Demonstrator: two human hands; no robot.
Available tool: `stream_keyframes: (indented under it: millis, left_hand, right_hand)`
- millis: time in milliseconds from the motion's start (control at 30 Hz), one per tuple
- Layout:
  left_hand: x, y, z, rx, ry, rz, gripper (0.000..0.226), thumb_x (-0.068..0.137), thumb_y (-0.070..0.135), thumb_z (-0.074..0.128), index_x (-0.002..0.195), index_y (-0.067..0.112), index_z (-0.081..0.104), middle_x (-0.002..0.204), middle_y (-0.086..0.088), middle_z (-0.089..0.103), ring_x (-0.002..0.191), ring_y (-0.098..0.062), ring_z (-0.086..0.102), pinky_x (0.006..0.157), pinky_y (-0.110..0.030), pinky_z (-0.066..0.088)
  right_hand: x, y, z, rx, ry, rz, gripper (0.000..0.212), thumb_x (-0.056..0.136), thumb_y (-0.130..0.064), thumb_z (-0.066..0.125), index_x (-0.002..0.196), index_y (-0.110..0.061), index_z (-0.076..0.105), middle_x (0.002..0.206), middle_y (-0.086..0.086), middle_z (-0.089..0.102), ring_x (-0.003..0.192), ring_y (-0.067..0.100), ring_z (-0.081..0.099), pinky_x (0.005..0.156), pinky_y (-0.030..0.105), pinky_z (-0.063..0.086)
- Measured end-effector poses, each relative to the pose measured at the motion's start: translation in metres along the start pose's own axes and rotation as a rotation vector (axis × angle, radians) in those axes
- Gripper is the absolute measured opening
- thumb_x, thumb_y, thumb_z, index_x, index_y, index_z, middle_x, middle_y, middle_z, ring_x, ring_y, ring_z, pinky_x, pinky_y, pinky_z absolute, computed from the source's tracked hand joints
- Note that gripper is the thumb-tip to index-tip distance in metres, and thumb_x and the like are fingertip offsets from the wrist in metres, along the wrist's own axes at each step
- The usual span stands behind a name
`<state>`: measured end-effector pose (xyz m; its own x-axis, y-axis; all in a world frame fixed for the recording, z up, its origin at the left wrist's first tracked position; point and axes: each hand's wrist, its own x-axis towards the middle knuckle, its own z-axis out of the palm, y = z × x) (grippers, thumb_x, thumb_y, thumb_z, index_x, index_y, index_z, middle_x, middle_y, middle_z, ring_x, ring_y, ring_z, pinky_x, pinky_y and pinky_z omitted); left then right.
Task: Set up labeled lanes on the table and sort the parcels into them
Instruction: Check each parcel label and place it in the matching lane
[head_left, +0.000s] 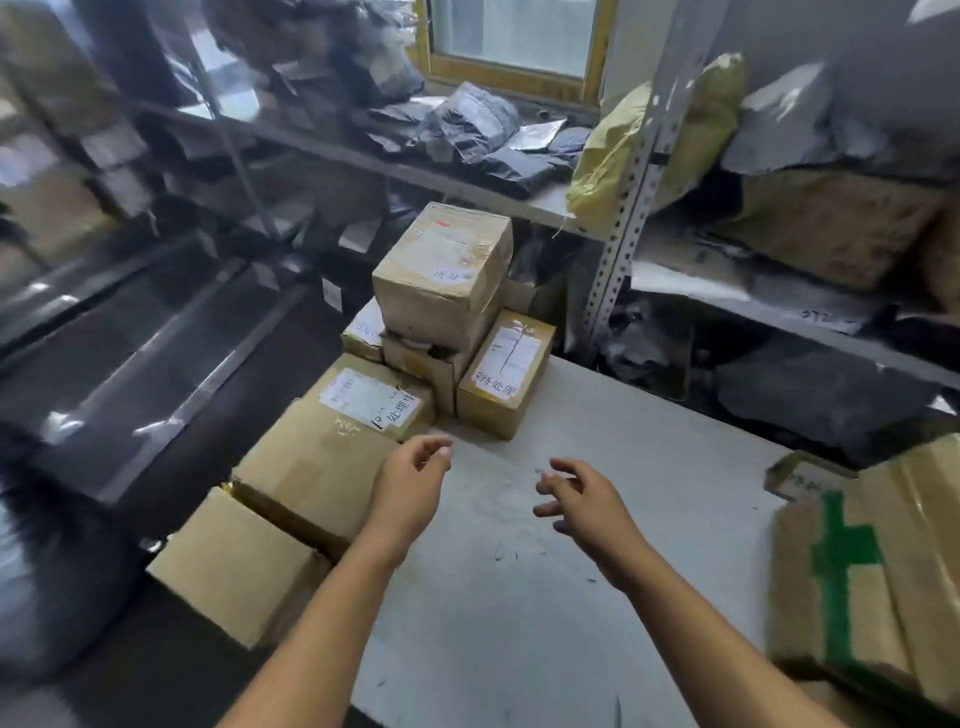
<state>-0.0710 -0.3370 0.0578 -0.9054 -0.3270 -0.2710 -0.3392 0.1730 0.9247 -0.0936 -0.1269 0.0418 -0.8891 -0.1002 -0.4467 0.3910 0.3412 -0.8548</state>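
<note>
Several brown cardboard parcels with white labels crowd the far left corner of the white table (597, 519). A big box (441, 270) tops the stack, a small upright box (506, 379) leans at its right, and a flat labelled box (322, 447) lies along the left edge. Another plain box (234, 566) overhangs the near left edge. My left hand (410, 488) hovers beside the flat box, fingers loosely curled, holding nothing. My right hand (587, 504) floats over the table's middle, fingers spread, empty.
A large carton with a green cross of tape (862, 582) lies at the table's right. Metal shelving (623, 208) behind holds dark poly bags (483, 135), a yellow bag (623, 150) and more cartons. Dark shelves run along the left.
</note>
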Motion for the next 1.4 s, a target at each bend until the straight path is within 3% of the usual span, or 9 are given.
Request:
stream_keyframes:
  millis: [167,300,433,567,767,1000,1100,1267,1400]
  left_hand:
    - [0.082,-0.012,0.035,-0.043,-0.028,-0.08,0.041,0.101,0.015,0.048,0.142,0.014,0.05,0.138,-0.007,0.057,0.126,-0.02,0.054,0.102,-0.028,0.042]
    - [0.118,-0.03,0.065,-0.088,-0.039,-0.158,0.053,0.101,0.017,0.046,0.153,0.014,0.033,0.153,-0.006,0.043,0.14,-0.017,0.041,0.105,-0.024,0.033]
    - [0.128,-0.044,0.076,-0.128,-0.03,-0.144,0.049,0.096,0.008,0.049,0.143,0.021,0.044,0.139,0.004,0.056,0.132,-0.01,0.05,0.105,-0.026,0.04]
    - [0.133,-0.05,0.078,-0.153,-0.036,-0.168,0.056,0.096,0.005,0.052,0.148,0.02,0.038,0.119,0.022,0.054,0.096,0.025,0.051,0.076,0.001,0.038]
    - [0.13,-0.048,0.083,-0.114,0.04,-0.165,0.026,0.097,0.023,0.059,0.119,0.025,0.044,0.124,0.003,0.059,0.099,0.01,0.053,0.071,-0.004,0.041]
    - [0.106,-0.041,0.102,0.033,-0.083,-0.116,0.034,0.094,0.05,0.057,0.123,0.032,0.053,0.125,0.002,0.06,0.111,-0.01,0.058,0.09,-0.03,0.051]
    - [0.089,-0.024,0.108,-0.04,-0.118,-0.122,0.035,0.088,0.054,0.062,0.114,0.032,0.052,0.122,0.003,0.063,0.108,-0.009,0.06,0.078,-0.023,0.049]
    - [0.051,0.02,0.12,-0.106,-0.226,-0.055,0.056,0.066,0.075,0.059,0.106,0.037,0.049,0.116,0.015,0.063,0.104,-0.002,0.061,0.067,-0.011,0.047]
    - [0.021,0.049,0.133,-0.153,-0.263,0.014,0.052,0.07,0.074,0.06,0.108,0.041,0.047,0.117,0.014,0.062,0.107,-0.007,0.06,0.073,-0.018,0.048]
  right_hand:
    - [0.094,-0.014,0.027,0.016,0.083,0.089,0.055,0.099,-0.04,0.053,0.147,-0.018,0.038,0.124,0.001,0.059,0.102,0.018,0.065,0.087,0.04,0.056]
    - [0.155,-0.028,0.04,0.023,0.156,0.14,0.075,0.095,-0.059,0.05,0.153,-0.018,0.026,0.146,0.008,0.046,0.123,0.029,0.053,0.1,0.051,0.05]
    - [0.183,-0.032,0.051,0.074,0.097,0.157,0.063,0.095,-0.057,0.052,0.142,-0.018,0.041,0.14,0.005,0.053,0.114,0.024,0.054,0.1,0.047,0.049]
    - [0.191,-0.022,0.056,0.098,0.063,0.194,0.051,0.098,-0.048,0.052,0.138,-0.016,0.048,0.133,0.006,0.059,0.116,0.027,0.058,0.102,0.047,0.049]
    - [0.175,-0.012,0.044,0.238,0.136,0.198,0.037,0.103,-0.035,0.047,0.134,-0.017,0.055,0.129,0.003,0.064,0.117,0.024,0.059,0.104,0.047,0.048]
    - [0.122,0.003,0.012,0.164,0.199,0.078,0.031,0.099,-0.033,0.056,0.129,-0.027,0.062,0.12,-0.008,0.069,0.109,0.014,0.064,0.09,0.036,0.057]
    - [0.099,0.005,-0.008,0.174,0.246,0.03,0.026,0.097,-0.038,0.06,0.122,-0.034,0.063,0.116,-0.012,0.07,0.105,0.005,0.064,0.075,0.017,0.052]
    - [0.056,-0.005,-0.044,0.321,0.316,0.017,0.042,0.092,-0.053,0.06,0.13,-0.04,0.048,0.129,-0.01,0.058,0.113,0.006,0.057,0.079,0.026,0.048]
    - [0.02,-0.016,-0.073,0.393,0.317,-0.019,0.034,0.092,-0.055,0.058,0.121,-0.045,0.045,0.124,-0.014,0.061,0.109,0.003,0.058,0.073,0.022,0.047]
